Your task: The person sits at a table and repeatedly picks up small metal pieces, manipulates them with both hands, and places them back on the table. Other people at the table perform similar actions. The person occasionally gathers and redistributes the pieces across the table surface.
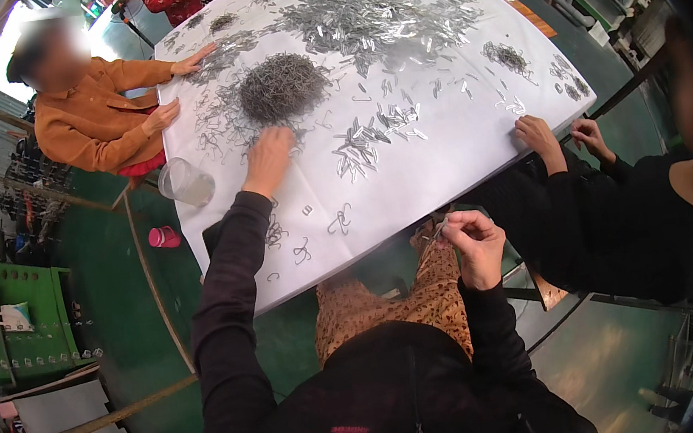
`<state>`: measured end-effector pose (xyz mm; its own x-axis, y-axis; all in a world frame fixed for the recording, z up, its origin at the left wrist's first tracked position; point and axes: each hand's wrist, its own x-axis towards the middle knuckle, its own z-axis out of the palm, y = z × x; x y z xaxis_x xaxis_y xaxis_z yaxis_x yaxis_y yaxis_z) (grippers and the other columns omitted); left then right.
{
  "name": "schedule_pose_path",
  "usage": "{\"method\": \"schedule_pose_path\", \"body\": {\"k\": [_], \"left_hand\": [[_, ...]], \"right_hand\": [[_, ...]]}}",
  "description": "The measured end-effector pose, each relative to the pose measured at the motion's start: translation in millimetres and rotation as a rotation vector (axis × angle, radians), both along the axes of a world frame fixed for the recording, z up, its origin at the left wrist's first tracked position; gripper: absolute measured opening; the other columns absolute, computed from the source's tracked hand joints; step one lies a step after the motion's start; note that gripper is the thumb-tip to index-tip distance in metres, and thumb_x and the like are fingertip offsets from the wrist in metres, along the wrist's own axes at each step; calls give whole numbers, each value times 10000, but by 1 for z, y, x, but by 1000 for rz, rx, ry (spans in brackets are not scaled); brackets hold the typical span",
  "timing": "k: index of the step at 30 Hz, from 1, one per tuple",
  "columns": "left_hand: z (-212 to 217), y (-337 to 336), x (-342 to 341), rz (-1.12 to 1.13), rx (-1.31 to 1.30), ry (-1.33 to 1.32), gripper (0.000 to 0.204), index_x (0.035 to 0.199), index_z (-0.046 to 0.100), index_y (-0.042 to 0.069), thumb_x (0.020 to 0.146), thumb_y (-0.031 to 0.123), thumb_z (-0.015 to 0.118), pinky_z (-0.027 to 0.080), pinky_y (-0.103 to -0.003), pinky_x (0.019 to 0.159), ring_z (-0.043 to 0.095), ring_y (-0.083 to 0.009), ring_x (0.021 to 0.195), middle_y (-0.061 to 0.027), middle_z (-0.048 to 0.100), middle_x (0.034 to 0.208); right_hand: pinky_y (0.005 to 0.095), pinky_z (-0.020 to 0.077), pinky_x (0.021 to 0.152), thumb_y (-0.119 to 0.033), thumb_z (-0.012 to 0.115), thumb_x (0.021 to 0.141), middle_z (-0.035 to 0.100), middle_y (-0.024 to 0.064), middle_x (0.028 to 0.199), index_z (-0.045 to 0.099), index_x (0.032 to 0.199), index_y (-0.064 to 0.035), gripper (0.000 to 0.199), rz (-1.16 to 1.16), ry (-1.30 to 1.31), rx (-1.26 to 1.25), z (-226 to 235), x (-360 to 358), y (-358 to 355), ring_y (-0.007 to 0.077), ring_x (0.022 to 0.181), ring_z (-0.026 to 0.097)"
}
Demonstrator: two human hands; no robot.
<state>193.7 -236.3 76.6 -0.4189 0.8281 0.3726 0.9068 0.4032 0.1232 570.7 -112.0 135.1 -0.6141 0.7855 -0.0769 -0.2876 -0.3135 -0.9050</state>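
My left hand reaches over the white table to the near edge of a large, dark pile of bent wire hooks. Its fingers are curled down at the pile, and whatever they hold is hidden. Closer to me, my right hand is raised over my lap, just off the table's front edge. Thumb and fingers are pinched on thin metal wire hooks, too small to count. Loose wire hooks lie on the cloth between my arms. Flat silvery metal strips are scattered beyond them.
A clear plastic tub stands at the table's left edge, with a pink cup beyond that edge. More metal strips spread across the far side. Co-workers sit left and right; one co-worker's hand rests at the right edge.
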Motion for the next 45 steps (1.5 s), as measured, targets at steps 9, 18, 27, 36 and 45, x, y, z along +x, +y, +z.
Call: {"method": "schedule_pose_path", "body": {"k": [9, 18, 27, 36, 45], "left_hand": [[15, -29, 6, 288, -49, -68, 96, 893, 619, 76, 838, 155, 620, 484, -455, 756, 574, -308, 927, -107, 625, 911], [77, -2, 232, -254, 420, -1201, 101, 953, 663, -41, 865, -16, 620, 522, -232, 717, 656, -116, 786, -71, 686, 873], [73, 10, 273, -293, 500, -1142, 77, 914, 627, -9, 850, 12, 665, 486, -253, 804, 583, -114, 892, -52, 593, 989], [64, 11, 278, -176, 568, -1447, 74, 976, 593, -24, 920, 24, 585, 484, -256, 855, 597, -128, 948, -81, 634, 1035], [58, 10, 274, -78, 432, -1309, 80, 946, 599, -28, 927, 48, 581, 483, -242, 825, 604, -100, 879, -72, 677, 922]], "right_hand": [[257, 534, 625, 94, 671, 773, 678, 104, 792, 661, 903, 57, 136, 33, 5, 25, 7, 12, -11, 139, 668, 640], [242, 511, 633, 90, 654, 790, 670, 77, 788, 657, 932, 54, 147, 39, -89, 57, -6, 14, -21, 132, 679, 634], [230, 507, 683, 104, 644, 791, 660, 58, 854, 671, 924, 46, 149, -55, -45, 103, -7, 14, -28, 108, 748, 631], [229, 475, 670, 95, 651, 768, 649, 79, 818, 677, 1002, 26, 244, -41, -164, 510, -1, 11, -27, 126, 741, 608], [342, 498, 660, -48, 638, 811, 645, 169, 816, 685, 991, -12, 189, -118, -277, 896, -61, -99, 120, 296, 688, 634]]}}
